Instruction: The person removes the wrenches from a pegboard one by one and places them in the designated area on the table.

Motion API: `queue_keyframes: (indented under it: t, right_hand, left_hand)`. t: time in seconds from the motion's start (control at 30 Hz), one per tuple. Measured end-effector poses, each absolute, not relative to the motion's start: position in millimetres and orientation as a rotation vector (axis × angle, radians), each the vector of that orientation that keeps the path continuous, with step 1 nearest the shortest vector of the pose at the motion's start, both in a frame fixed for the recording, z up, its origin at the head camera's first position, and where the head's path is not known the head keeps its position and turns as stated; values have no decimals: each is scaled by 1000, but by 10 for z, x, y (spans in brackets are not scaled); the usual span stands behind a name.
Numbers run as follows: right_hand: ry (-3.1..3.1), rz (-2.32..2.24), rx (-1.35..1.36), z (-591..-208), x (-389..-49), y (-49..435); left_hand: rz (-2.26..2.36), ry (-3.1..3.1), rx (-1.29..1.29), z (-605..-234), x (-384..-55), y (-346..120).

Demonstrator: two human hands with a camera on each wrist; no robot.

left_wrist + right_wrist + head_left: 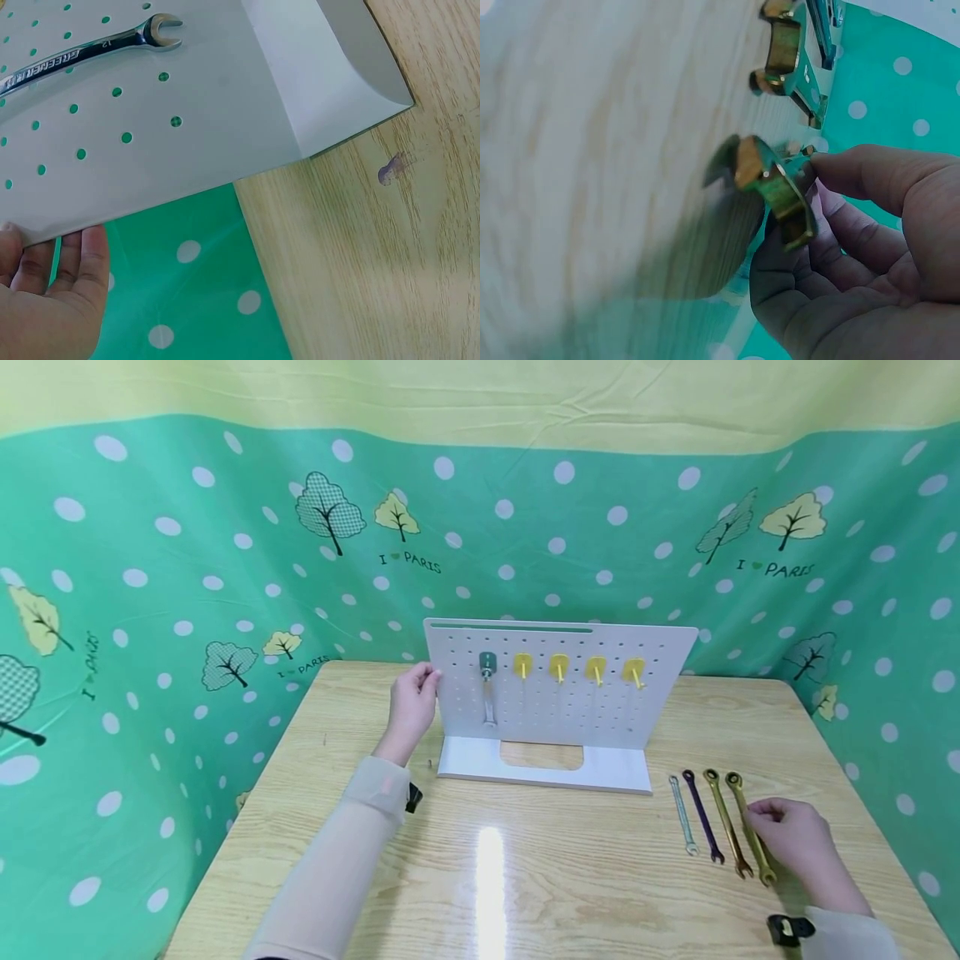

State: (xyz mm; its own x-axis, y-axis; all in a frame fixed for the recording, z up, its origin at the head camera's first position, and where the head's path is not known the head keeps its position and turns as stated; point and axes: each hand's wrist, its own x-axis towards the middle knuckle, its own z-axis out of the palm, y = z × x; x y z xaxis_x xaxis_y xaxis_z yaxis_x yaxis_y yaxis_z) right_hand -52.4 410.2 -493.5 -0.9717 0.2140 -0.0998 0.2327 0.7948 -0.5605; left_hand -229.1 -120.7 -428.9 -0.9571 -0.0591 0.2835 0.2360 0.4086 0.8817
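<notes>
A white pegboard [558, 714] stands upright on its base, and my left hand [414, 697] grips its left edge, thumb in front. A silver wrench [90, 52] hangs on the board from a dark green hook [487, 663], open end down. On the table at the right lies a row of wrenches. My right hand [797, 833] pinches the rightmost one, a gold combination wrench [752, 831], between thumb and fingers. Beside it lie another gold-coloured wrench [726, 818], a dark purple wrench [702, 814] and a smaller silver wrench [682, 814]. The right wrist view shows the held wrench's open end close up.
Several yellow hooks, among them the leftmost hook [522, 665], run along the board to the right of the green one. A green polka-dot curtain [555, 543] surrounds the wooden table [585, 877] at the back and sides. Light reflects off the tabletop near the front.
</notes>
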Motion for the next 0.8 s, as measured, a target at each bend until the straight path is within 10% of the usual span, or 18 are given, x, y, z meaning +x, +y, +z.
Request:
queue_keyframes:
  t: [0.8]
  right_hand:
    - [2967, -819, 390, -4896, -543, 4075]
  left_hand:
    - [-1584, -2385, -155, -4282, -2304, -1195]
